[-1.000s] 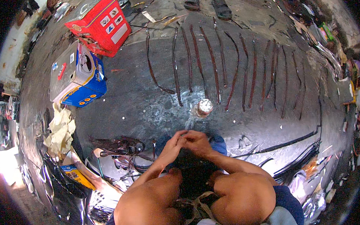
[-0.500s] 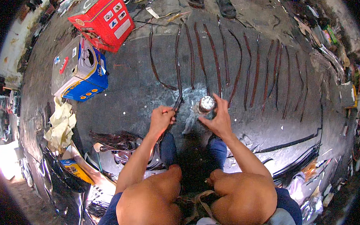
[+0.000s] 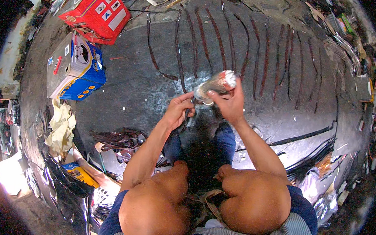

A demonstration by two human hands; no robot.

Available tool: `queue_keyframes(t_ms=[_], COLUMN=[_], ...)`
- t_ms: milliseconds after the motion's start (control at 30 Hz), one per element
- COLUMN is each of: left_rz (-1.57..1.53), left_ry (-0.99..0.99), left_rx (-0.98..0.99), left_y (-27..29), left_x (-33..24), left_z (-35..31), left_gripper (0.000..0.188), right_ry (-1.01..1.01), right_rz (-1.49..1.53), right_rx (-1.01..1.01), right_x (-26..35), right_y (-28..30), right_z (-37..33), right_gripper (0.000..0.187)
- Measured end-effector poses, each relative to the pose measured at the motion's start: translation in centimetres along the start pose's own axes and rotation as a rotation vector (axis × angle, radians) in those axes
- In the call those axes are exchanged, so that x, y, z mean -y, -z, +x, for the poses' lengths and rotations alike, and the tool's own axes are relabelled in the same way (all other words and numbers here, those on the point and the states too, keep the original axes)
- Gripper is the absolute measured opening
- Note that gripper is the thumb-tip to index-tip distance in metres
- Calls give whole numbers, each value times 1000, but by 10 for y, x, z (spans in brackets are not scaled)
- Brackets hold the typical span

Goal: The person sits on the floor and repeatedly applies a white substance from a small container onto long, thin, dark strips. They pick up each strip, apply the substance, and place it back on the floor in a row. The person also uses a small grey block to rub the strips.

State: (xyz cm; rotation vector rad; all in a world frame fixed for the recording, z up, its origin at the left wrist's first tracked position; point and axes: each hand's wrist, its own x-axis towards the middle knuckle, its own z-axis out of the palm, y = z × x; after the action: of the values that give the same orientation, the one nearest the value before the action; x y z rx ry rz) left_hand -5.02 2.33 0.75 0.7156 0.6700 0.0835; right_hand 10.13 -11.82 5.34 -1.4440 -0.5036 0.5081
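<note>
My right hand [image 3: 231, 103] grips a cylindrical can [image 3: 217, 86], silvery and red with whitish smears. The can is tipped over, one end up to the right, the other toward my left fingers. My left hand [image 3: 179, 112] is closed, thumb and fingers pinching the end of a dark narrow strip [image 3: 187, 121] beside the can's lower end. Part of that strip hangs below my fingers. Ahead, several long dark brown strips [image 3: 218, 32] lie roughly side by side on the grey ground sheet [image 3: 126, 71]. The exact contact between can and strip is hidden by my fingers.
A blue and white tin [image 3: 81, 67] and a red box [image 3: 102, 13] stand at the left. Crumpled cream paper [image 3: 61, 123] and a bundle of dark strips [image 3: 116, 138] lie nearer. More black strips [image 3: 311, 164] lie at the right.
My right hand has lifted the can off the ground and tilted it toward my left hand. My left hand has moved slightly right and up, still with the dark strip.
</note>
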Motion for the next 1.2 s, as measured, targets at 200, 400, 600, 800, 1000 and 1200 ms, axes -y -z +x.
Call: queue_keyframes(t_ms=[200, 400, 600, 800, 1000, 1200], left_rz=[-130, 639, 810, 1087, 1304, 1079], left_ry=[108, 44, 34, -126, -922, -694], left_rx=[184, 6, -114, -213, -25, 1], left_y=[3, -1, 4, 8, -14, -30], left_x=[1, 0, 8, 18, 13, 19], left_z=[-15, 10, 58, 79, 45, 33], left_gripper=[50, 27, 11, 15, 47, 61], right_ry=[91, 57, 50, 99, 331, 217], right_rz=[-319, -493, -237, -662, -810, -813], right_rx=[3, -262, -97, 163, 204, 364], right_x=[-10, -31, -28, -41, -57, -58], right_y=[10, 78, 52, 22, 23, 32], right_z=[-7, -6, -5, -10, -21, -10], right_gripper=[62, 56, 61, 63, 62, 57])
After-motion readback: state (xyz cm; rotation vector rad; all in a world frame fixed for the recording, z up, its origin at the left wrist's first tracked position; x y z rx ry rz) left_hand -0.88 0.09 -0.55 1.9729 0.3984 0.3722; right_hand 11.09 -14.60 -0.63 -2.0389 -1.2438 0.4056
